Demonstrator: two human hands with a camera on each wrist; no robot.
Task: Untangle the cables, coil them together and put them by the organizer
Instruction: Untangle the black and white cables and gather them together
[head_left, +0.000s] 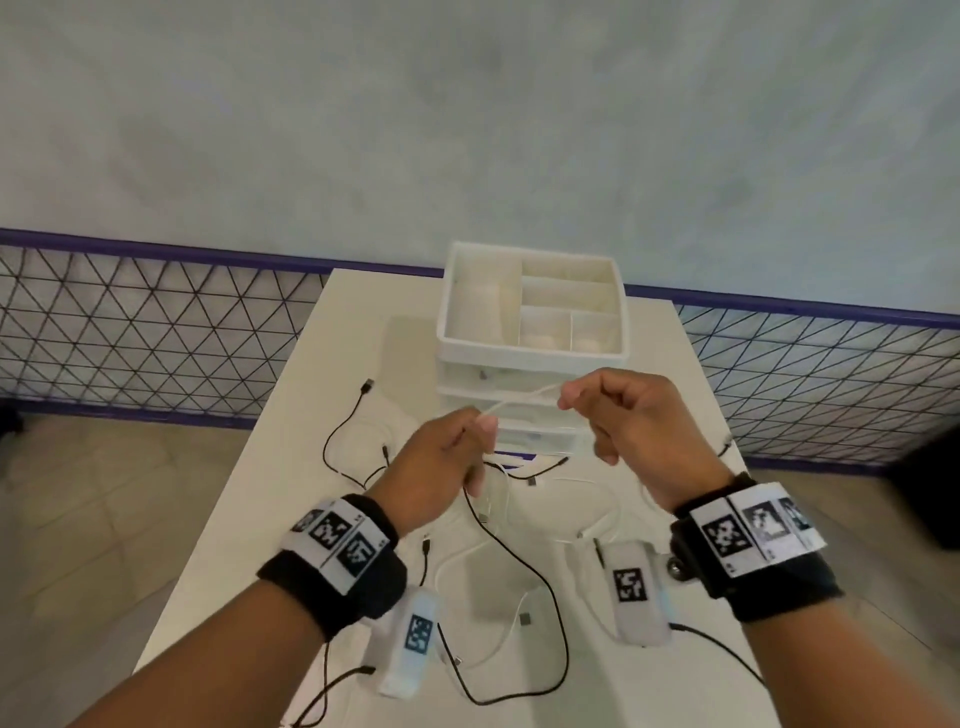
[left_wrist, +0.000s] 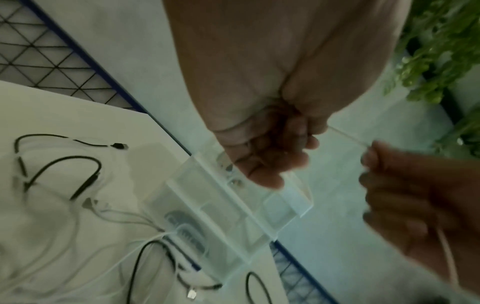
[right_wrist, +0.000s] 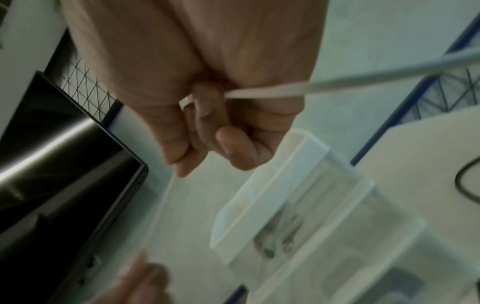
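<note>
Hands are both up in the middle of the head view, stretching a short run of white cable (head_left: 524, 397) between them. Left hand (head_left: 441, 462) has it pinched between thumb and fingers at the lower left end of that run, and the right hand (head_left: 628, 421) pinches the upper right end, with more of the same cable trailing out of its palm in the right wrist view (right_wrist: 298, 90). So both are grasping the white cable, neither one relaxed.

Just behind the hands, toward the top centre of the frame, sits the white organizer (head_left: 532, 353): open compartments on top, clear drawers stacked below. It stands at the far end of the white table (head_left: 218, 519).

Rest of the cables are still a mess on the tabletop. One black cable (head_left: 337, 431) loops at centre left, its USB plug pointing up toward the organizer. Another black cable (head_left: 524, 566) runs from under the left hand down to the bottom centre in a big curve. More white cables (head_left: 602, 514) lie tangled in between, kinda hard to trace against the white surface.

Left wrist view is blurry, but shows the thin white line (left_wrist: 348, 136) taut between both hands.
</note>
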